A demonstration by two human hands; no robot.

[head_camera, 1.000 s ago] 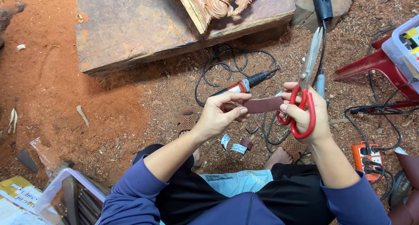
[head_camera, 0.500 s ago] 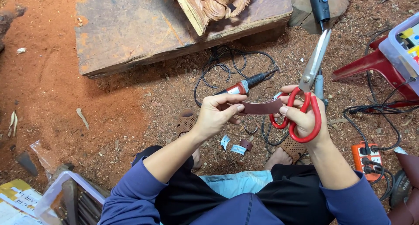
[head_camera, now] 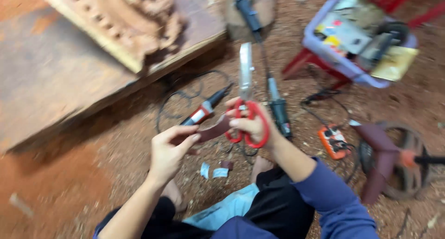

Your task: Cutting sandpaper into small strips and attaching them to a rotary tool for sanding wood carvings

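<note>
My right hand [head_camera: 252, 126] grips red-handled scissors [head_camera: 245, 104], blades pointing up and away from me. My left hand [head_camera: 169, 148] pinches one end of a dark reddish-brown strip [head_camera: 213, 130], likely sandpaper, whose other end reaches the scissor handles. The view is blurred by motion. Small cut scraps [head_camera: 213, 170] lie on the ground below my hands, by my bare foot [head_camera: 262, 165].
A large wooden slab [head_camera: 69, 67] bearing a carved wood piece [head_camera: 134, 26] lies at left. Handheld power tools [head_camera: 206, 110] with black cables rest on red dirt. A lilac tray [head_camera: 357, 35] of items sits on a red stool at upper right. An orange power strip [head_camera: 333, 141] lies at right.
The camera has swung, tilting and blurring the view. My hands stay together, and the scissors have turned more upright over the strip.
</note>
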